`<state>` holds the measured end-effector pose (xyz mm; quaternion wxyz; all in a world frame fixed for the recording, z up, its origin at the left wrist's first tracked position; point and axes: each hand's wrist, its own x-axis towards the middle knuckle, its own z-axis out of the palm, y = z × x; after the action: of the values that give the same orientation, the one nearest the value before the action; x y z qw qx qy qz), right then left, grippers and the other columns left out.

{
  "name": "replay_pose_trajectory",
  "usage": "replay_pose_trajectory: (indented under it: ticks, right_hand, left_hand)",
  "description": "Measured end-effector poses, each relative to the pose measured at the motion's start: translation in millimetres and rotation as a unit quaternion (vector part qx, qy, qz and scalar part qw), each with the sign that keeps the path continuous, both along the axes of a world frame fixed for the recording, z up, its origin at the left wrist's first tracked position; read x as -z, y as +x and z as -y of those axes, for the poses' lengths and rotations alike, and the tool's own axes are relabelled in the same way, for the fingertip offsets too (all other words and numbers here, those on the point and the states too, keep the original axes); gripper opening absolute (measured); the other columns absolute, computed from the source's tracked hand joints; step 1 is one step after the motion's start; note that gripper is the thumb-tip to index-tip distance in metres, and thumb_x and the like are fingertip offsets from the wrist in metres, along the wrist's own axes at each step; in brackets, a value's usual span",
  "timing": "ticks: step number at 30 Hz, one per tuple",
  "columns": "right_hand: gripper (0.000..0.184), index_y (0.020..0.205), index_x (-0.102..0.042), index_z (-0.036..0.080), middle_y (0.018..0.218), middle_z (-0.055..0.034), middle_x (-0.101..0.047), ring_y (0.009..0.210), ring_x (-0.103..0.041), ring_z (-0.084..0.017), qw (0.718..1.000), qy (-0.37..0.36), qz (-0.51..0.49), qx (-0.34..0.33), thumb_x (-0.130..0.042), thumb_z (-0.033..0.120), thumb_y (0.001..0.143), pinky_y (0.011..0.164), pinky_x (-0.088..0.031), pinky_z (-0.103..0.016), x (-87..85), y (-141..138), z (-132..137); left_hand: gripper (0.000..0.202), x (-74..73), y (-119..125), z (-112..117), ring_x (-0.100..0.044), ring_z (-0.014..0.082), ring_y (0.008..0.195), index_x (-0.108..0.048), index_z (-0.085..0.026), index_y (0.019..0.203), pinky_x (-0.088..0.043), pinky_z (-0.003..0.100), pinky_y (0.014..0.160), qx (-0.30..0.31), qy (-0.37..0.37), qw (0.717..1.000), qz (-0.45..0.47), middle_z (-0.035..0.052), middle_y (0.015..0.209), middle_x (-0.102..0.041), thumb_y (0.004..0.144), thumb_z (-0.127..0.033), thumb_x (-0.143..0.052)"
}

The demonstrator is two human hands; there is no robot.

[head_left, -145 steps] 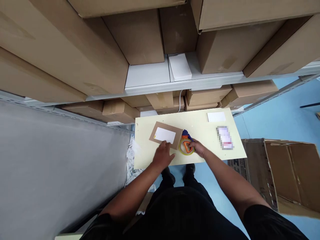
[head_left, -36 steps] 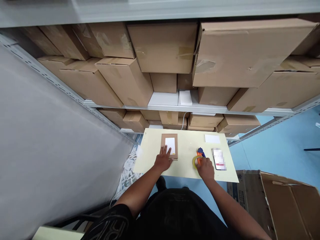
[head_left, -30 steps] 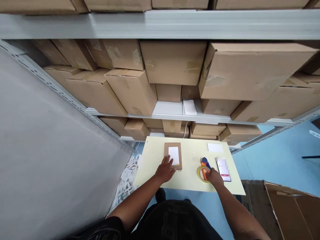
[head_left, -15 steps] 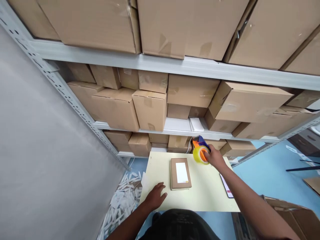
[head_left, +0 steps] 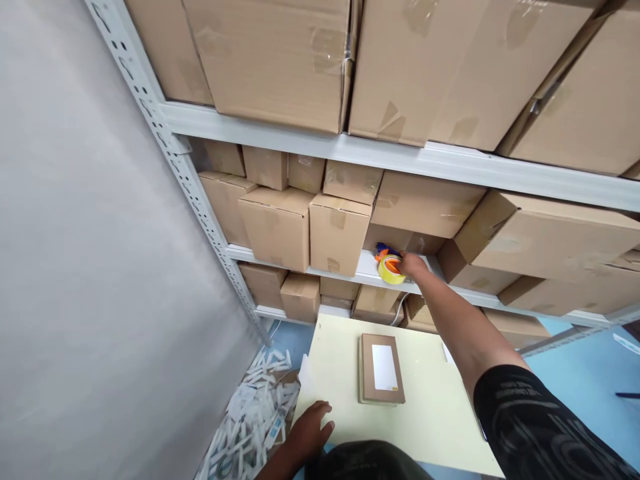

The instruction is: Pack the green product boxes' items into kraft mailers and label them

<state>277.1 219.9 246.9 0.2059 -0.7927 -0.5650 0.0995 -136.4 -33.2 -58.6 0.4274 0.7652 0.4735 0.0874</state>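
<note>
My right hand (head_left: 413, 265) reaches out to the middle shelf (head_left: 367, 265) and grips a tape dispenser (head_left: 391, 268) with a yellow roll, an orange hub and a blue part. The dispenser is at the shelf's front; whether it rests on the surface I cannot tell. On the pale yellow table (head_left: 335, 353) lies a small brown cardboard box (head_left: 383, 370) with a white label on top. Near the table's left front edge, my left hand (head_left: 313, 427) is held with its fingers apart and nothing in them, left of the box.
Cardboard boxes (head_left: 275, 227) fill much of the metal rack ahead. A grey wall (head_left: 100, 267) stands at the left. White paper strips (head_left: 255, 407) are heaped on the floor beside the table. A white cable (head_left: 400, 310) hangs below the middle shelf.
My right hand has carried the tape dispenser from above the table forward and up to the middle shelf. My left hand stays near the table's left edge. The view has shifted left.
</note>
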Motion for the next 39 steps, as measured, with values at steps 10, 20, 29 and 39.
replay_pose_trajectory:
  ticks: [10,20,29,39]
  right_hand:
    - [0.032,0.114,-0.068,0.019,0.112,-0.0119,-0.073,0.104,-0.063,-0.024,0.996,0.074,0.022,0.043,-0.054,0.040,0.094,0.090,-0.045,-0.035,27.6,-4,126]
    - [0.030,0.094,-0.063,0.021,0.099,-0.0102,-0.073,0.071,-0.072,-0.021,0.731,-0.258,-0.595,0.212,-0.070,0.046,0.079,0.056,-0.051,-0.027,282.9,-97,349]
    - [0.039,0.097,-0.059,0.019,0.108,-0.0148,-0.068,0.089,-0.073,-0.024,0.764,-0.227,-0.525,0.297,-0.052,0.057,0.090,0.075,-0.058,-0.035,292.5,-61,297]
    - [0.066,0.087,-0.068,0.016,0.112,-0.0240,-0.072,0.116,-0.066,-0.037,0.889,-0.225,-0.309,0.251,-0.036,0.074,0.093,0.100,-0.046,-0.047,282.4,12,280]
  left_hand:
    - [0.044,-23.1,32,-36,-0.060,0.0263,0.131,-0.068,-0.021,0.129,-0.042,0.040,0.117,0.033,0.020,0.999,0.012,0.0116,0.138,-0.066,0.091,-0.040,-0.056]
    - [0.061,-43.1,152,-163,-0.038,0.0327,0.150,-0.052,-0.011,0.146,-0.028,0.043,0.124,0.064,0.061,0.996,-0.006,0.0188,0.160,-0.043,0.094,-0.043,-0.054]
    - [0.054,-34.5,184,-139,-0.058,0.0376,0.128,-0.056,-0.011,0.132,-0.043,0.045,0.105,0.037,0.004,0.997,-0.063,0.0248,0.140,-0.056,0.097,-0.050,-0.044]
    - [0.057,-22.5,151,-78,-0.070,0.0282,0.095,-0.063,-0.021,0.090,-0.050,0.037,0.082,-0.052,-0.131,0.989,-0.050,0.0115,0.096,-0.074,0.102,-0.061,-0.024]
